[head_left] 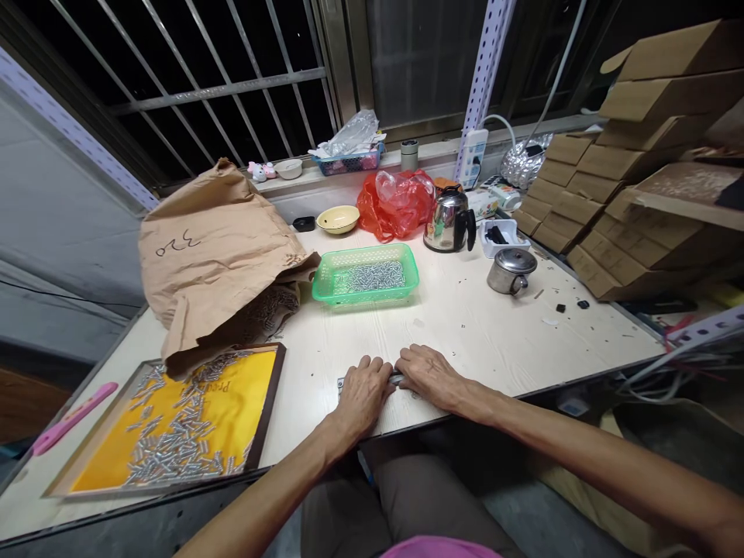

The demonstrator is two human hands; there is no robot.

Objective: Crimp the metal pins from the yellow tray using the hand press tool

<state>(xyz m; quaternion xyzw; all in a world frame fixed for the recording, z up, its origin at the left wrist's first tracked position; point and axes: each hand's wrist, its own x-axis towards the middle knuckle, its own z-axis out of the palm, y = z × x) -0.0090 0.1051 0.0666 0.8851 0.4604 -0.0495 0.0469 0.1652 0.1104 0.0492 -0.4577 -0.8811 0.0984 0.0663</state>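
Observation:
Near the front edge of the table, my left hand (366, 390) and my right hand (428, 375) are side by side, fingers curled down on a narrow metal strip (396, 378). A short end of the strip shows left of my left hand; most of it is hidden under my fingers. Behind my hands stands a green plastic basket (325, 293) with many small metal pieces (377, 276) in it. To the left, a shallow tray (280, 364) with a yellow lining holds a heap of silvery spring-like pieces (174, 449).
A large brown paper bag (215, 240) lies open behind the tray. A pink-handled tool (75, 418) is at the left edge. Farther back are a yellow bowl (338, 219), red plastic bag (395, 205), kettle (449, 221) and lidded metal cup (510, 271). Cardboard boxes (621, 217) are stacked right.

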